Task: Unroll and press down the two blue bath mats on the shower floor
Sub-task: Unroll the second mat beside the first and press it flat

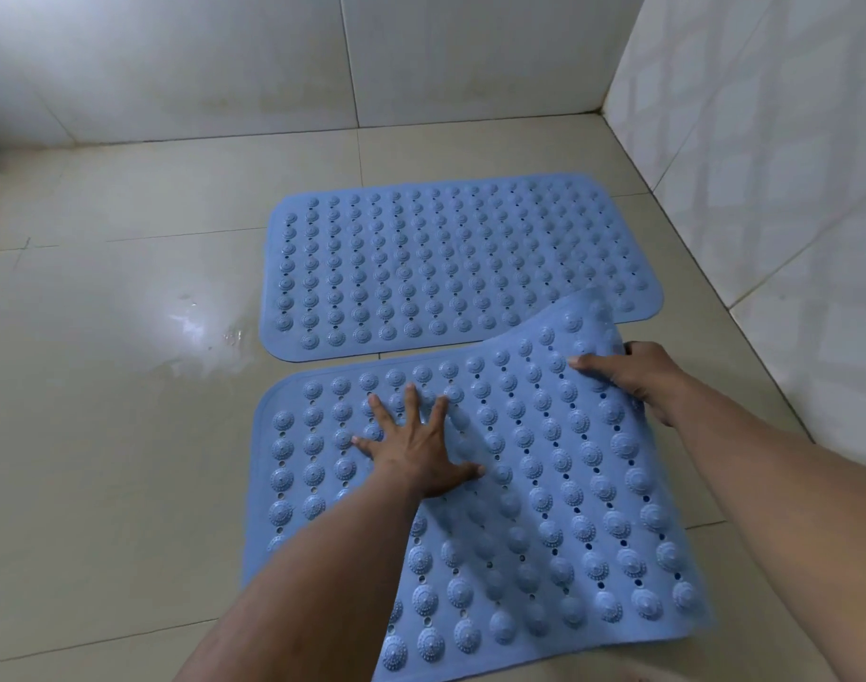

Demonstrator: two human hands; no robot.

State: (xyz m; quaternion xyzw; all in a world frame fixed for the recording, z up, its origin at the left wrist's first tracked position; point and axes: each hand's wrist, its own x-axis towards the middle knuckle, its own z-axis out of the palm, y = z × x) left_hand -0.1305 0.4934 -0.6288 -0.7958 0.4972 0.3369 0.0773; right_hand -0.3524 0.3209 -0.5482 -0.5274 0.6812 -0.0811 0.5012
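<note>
Two blue studded bath mats lie on the tiled shower floor. The far mat (450,258) is spread flat near the back wall. The near mat (558,484) is flat on its left side, while its right end is lifted off the floor and overlaps the far mat's near right corner. My left hand (416,450) presses flat on the near mat's left half with fingers spread. My right hand (632,376) grips the raised right edge, thumb on top and fingers curled under it.
Beige floor tiles (126,386) show a wet, shiny patch (199,332) left of the mats. White tiled walls stand at the back (273,61) and along the right side (775,164), close to the mats' right ends.
</note>
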